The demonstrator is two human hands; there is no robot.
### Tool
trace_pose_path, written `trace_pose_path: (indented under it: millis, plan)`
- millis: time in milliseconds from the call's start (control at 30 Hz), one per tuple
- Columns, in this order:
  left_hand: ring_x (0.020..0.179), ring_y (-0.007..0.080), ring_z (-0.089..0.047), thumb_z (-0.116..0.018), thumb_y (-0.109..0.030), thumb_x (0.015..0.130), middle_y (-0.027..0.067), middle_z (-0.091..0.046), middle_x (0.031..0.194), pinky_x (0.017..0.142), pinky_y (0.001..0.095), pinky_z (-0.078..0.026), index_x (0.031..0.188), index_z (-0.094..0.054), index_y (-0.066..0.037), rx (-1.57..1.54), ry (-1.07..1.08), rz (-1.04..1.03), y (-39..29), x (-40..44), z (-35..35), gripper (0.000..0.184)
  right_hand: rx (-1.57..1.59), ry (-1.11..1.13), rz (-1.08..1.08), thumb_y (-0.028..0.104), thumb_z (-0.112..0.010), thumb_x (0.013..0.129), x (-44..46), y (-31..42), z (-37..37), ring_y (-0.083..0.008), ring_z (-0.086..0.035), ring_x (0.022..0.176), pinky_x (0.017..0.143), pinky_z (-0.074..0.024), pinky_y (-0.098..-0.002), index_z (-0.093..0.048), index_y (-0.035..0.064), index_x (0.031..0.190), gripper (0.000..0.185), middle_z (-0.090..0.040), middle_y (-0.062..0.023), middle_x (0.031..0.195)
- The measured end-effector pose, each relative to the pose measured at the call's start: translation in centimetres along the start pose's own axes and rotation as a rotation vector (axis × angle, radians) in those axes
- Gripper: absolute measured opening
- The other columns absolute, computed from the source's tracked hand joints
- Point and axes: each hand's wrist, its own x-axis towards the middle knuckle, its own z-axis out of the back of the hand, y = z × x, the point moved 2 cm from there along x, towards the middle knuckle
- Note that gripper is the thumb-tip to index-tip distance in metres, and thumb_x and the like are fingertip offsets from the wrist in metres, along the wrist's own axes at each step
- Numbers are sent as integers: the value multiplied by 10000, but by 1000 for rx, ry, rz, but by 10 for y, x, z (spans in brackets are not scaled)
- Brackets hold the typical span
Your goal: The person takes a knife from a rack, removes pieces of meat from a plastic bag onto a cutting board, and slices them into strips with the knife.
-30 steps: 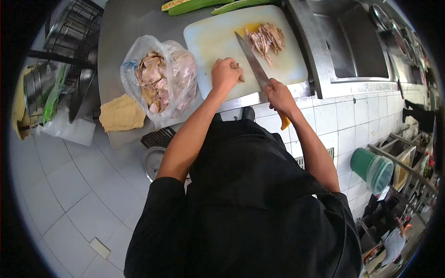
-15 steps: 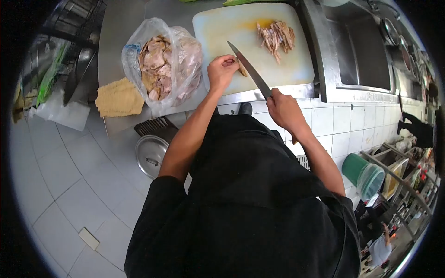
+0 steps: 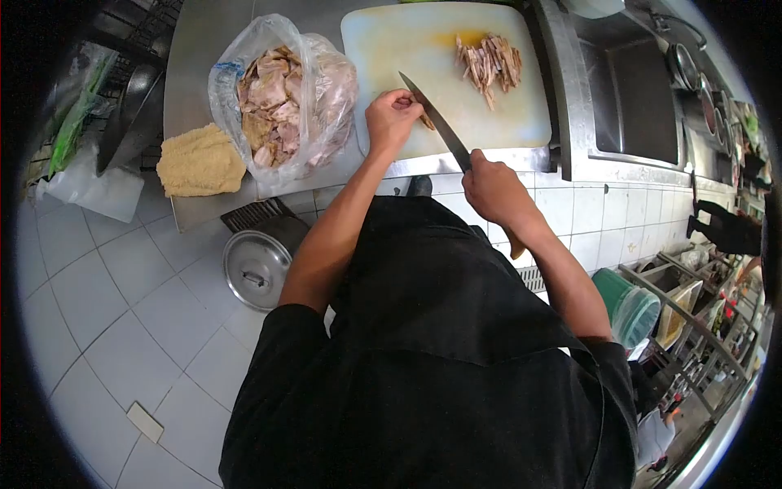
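My right hand [image 3: 490,189] is closed round the handle of a long kitchen knife [image 3: 440,122], its blade slanting up and left over the white cutting board [image 3: 391,49]. Beside the blade, my left hand [image 3: 393,122] has its fingers curled onto a small piece of cooked meat [image 3: 428,121] on the board; the fingers partly hide it. A pile of meat strips [image 3: 490,65] lies at the board's upper right. Left of the board stands an open clear plastic bag [image 3: 330,90] filled with chunks of meat [image 3: 273,98].
A folded tan cloth [image 3: 200,161] lies at the counter's left corner. On the right is a steel sink [image 3: 631,98]. Below the counter are a lidded metal pot [image 3: 257,269] at left and a green bucket [image 3: 623,306] at right. Another person's dark sleeve [image 3: 729,231] shows far right.
The view has shifted slightly. The knife blade now sits closer to my left fingers and the meat piece. Both hands keep their hold.
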Motion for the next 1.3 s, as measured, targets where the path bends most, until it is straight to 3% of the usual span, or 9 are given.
trace_pose_path:
  millis: [233,433,633,833,933,1200,1300]
  plan:
    - [713,154,-680,-767,-114,701,92,-716,819,706,275,-550,924,-744,17,-27,-2,8,2,1,0,260,-157,50,-73,81,-516,887,-2,23,6,-510,-691,828,779,-561,-564,-529,-56,1050,213,-679,-329,826]
    - [686,166,-688,-773,-121,693,100,-713,785,682,292,-555,893,-742,13,-4,-31,-25,-2,-2,-2,243,-102,31,-69,104,-491,922,-13,22,12,-548,-644,772,763,-512,-617,-488,-62,991,180,-642,-342,760]
    - [685,171,-691,-769,-111,685,100,-711,781,678,296,-556,863,-735,10,20,-32,-35,-2,0,-2,218,-80,70,-80,116,-504,916,1,16,6,-529,-671,836,788,-539,-586,-528,-53,1003,192,-671,-338,831]
    - [681,178,-681,-777,-109,683,101,-701,781,679,297,-554,860,-732,11,33,-28,-56,-5,-1,-1,219,-39,75,-40,118,-508,921,15,4,1,-530,-664,814,771,-534,-594,-514,-57,996,190,-668,-332,818]
    - [675,179,-673,-789,-113,681,101,-698,784,677,299,-553,862,-731,11,34,-24,-38,-5,-2,0,227,23,22,41,111,-503,931,20,-6,-7,-542,-633,745,735,-491,-618,-475,-45,997,171,-625,-340,719]
    - [670,178,-675,-796,-117,686,104,-695,779,666,300,-549,870,-734,18,45,-40,-13,-6,-2,-1,236,11,24,36,123,-511,948,36,-13,-21,-541,-632,760,737,-494,-610,-447,-32,970,169,-629,-338,736]
    - [717,141,-659,-771,-115,732,73,-694,822,704,283,-543,910,-743,12,64,-1,20,-6,-2,0,221,5,19,55,125,-511,950,41,-13,-21,-545,-631,765,741,-492,-612,-446,-32,970,171,-629,-342,741]
